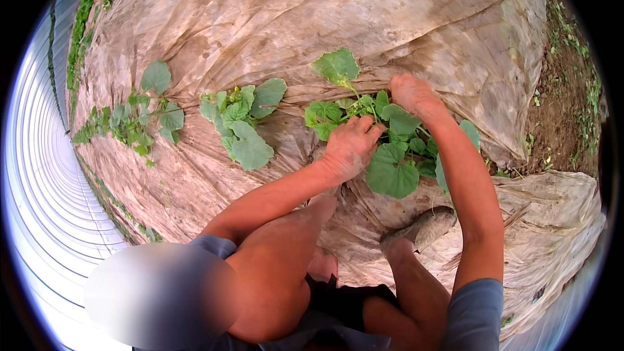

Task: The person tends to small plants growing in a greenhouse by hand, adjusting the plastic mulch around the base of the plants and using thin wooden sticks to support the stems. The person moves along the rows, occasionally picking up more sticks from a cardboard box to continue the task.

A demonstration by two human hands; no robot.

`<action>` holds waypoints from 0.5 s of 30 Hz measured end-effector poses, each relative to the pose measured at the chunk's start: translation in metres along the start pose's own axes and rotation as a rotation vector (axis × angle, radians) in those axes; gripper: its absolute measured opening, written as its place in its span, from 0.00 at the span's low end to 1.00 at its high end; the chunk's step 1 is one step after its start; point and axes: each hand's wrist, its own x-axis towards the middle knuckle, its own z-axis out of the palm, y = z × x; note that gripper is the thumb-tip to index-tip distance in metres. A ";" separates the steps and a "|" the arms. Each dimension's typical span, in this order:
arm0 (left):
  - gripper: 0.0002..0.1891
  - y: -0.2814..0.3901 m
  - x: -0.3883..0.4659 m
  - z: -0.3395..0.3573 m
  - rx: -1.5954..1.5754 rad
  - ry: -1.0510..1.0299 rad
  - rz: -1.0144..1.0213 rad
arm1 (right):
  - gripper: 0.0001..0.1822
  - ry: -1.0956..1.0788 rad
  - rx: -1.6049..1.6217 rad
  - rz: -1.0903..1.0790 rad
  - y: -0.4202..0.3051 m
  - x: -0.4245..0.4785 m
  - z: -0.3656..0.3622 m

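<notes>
A leafy vine seedling (392, 170), melon- or cucumber-like with broad lobed leaves, grows through brown-stained plastic mulch film (253, 19). My left hand (353, 148) reaches into its near left side, fingertips among small leaves and thin stems. On the far side of the same plant, my right hand (414, 95) is curled with its fingers pointing down beside the stems. Leaves and the backs of my hands hide the fingertips, so whether either hand grips a stem does not show. One large pale-edged leaf (336, 66) stands up beyond both hands.
Leftward along the row grow a second plant (248, 126) and a further cluster of plants (131, 117). Bare soil with small weeds (560, 117) borders the film at right. Ribbed greenhouse covering (48, 156) curves along the left. My bent legs (282, 253) are close below my arms.
</notes>
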 end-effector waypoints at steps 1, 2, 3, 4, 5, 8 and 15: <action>0.22 -0.001 0.000 0.001 0.001 0.003 0.003 | 0.18 -0.022 -0.019 0.010 -0.001 0.001 0.001; 0.21 -0.001 -0.001 0.002 0.001 0.006 0.006 | 0.19 -0.008 0.001 -0.039 -0.001 0.000 0.001; 0.21 -0.001 -0.001 0.001 0.003 0.009 0.010 | 0.21 0.006 0.021 -0.088 -0.001 -0.002 0.000; 0.21 -0.001 -0.001 0.001 0.006 0.008 0.011 | 0.23 0.020 0.041 -0.137 0.000 -0.003 -0.001; 0.21 0.000 0.000 0.001 0.009 0.007 0.013 | 0.25 0.057 0.102 -0.170 0.004 0.001 0.002; 0.21 0.002 0.001 0.001 0.002 0.006 0.020 | 0.30 0.128 0.230 -0.202 0.013 0.008 0.011; 0.21 0.002 0.000 -0.004 0.008 0.000 0.024 | 0.31 0.036 0.525 -0.206 0.012 0.011 0.015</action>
